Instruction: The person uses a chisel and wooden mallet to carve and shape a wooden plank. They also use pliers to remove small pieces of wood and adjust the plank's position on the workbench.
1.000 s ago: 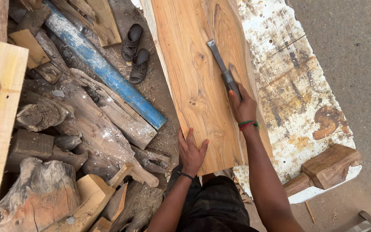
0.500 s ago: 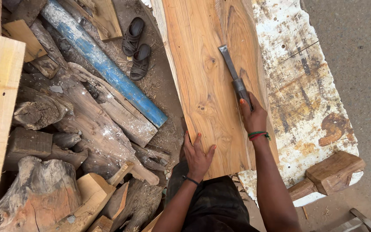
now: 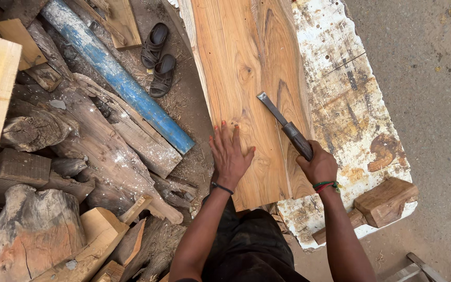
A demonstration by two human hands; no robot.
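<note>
Outdoor dirt yard; white, rust-stained flat bench (image 3: 351,104) at right. On it: long tan wooden plank (image 3: 246,68), grain lengthwise. Left hand (image 3: 229,156), fingers spread flat on plank's near end. Right hand (image 3: 318,166), fingers closed around dark-handled metal chisel (image 3: 283,124), blade on plank. Left: blue-painted log (image 3: 116,78), black sandals (image 3: 157,58), log pile (image 3: 53,156).

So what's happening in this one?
A person is working a long wooden plank that lies on a worn white board. The left hand lies flat on the plank, and the right hand grips a chisel whose blade rests on the wood. Logs and offcuts lie piled alongside.
</note>
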